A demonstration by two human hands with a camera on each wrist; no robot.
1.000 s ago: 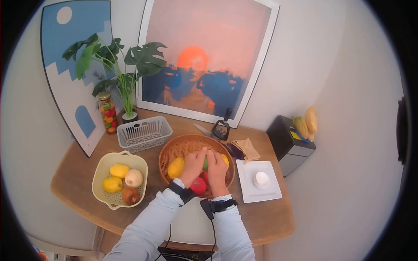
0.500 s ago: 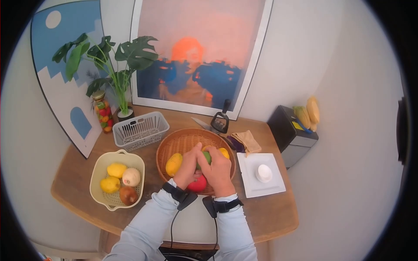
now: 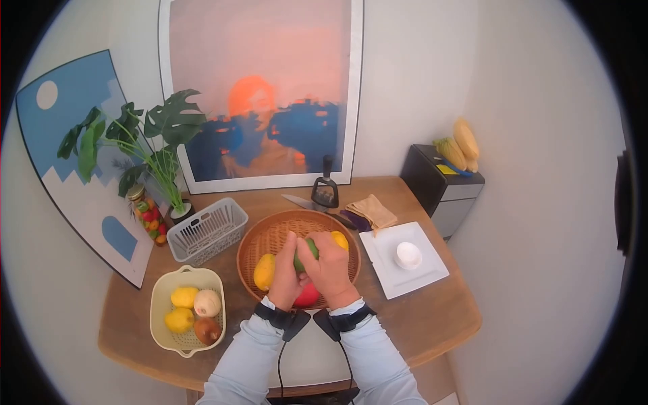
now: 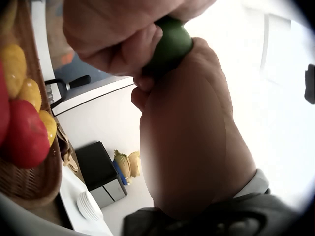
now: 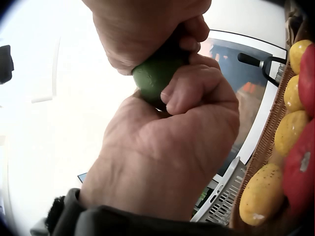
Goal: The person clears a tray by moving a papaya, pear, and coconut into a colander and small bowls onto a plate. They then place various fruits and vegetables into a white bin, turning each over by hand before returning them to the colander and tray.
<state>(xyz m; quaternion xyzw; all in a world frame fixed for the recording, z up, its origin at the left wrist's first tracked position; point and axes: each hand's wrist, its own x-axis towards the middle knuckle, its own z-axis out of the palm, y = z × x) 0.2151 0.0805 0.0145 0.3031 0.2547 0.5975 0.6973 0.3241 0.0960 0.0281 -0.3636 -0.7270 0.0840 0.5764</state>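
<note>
Both hands hold a smooth green fruit [image 3: 306, 256] above the round wicker basket [image 3: 251, 236]. The left hand [image 3: 286, 275] wraps it from the left, the right hand [image 3: 329, 270] from the right, thumbs close together. In the left wrist view the green fruit [image 4: 171, 45] shows between the two hands, and curled fingers cover part of the green fruit [image 5: 156, 78] in the right wrist view. Below the hands, the basket holds a speckled yellow fruit [image 3: 264, 273], a red fruit [image 3: 307, 295] and more yellow fruit [image 3: 339, 239].
A cream basket [image 3: 156, 304] with lemons and onions stands left. Behind it are a grey basket [image 3: 209, 233], a jar [image 3: 147, 217] and a plant [image 3: 165, 162]. A knife [image 3: 298, 201], peeler-like tool [image 3: 326, 192], cloth [image 3: 371, 210] and white tray [image 3: 425, 273] with white dishes lie right.
The head view has turned, shifting the scene. The hands have changed their hold, the right hand's fingers curling further over the green fruit, which shows more plainly between them.
</note>
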